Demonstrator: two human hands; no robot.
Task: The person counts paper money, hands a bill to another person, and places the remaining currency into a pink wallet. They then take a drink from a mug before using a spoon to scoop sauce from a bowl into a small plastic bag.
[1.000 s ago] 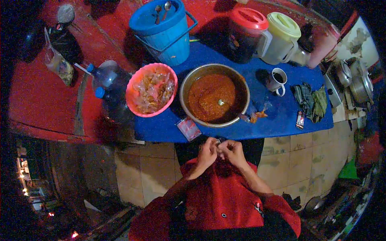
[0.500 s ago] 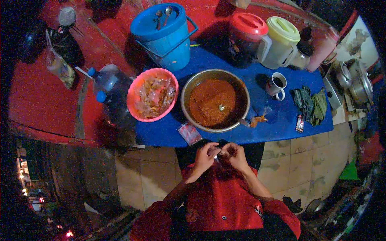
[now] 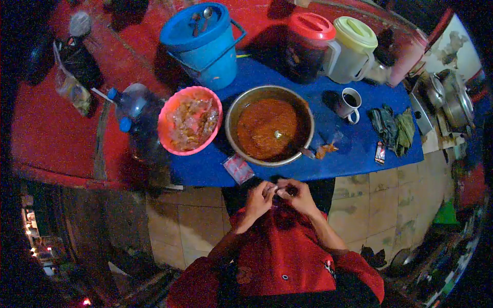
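The left hand [image 3: 258,199] and right hand [image 3: 298,196] meet fingertip to fingertip - both pinched on a small pale item [image 3: 279,189], too small to identify - just below the blue table [image 3: 359,149] edge, near the metal bowl [image 3: 267,88].

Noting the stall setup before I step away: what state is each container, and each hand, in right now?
blue bucket: lid on, spoons lying on top.
red-lidded jug: closed.
pale-lidded jug: closed.
mug: holds a dark drink.
metal bowl: filled with orange-red sauce.
pink bowl: full of small packets.
water bottle: capped.
left hand: fingertips pinching a small item.
right hand: fingertips pinching the same item.
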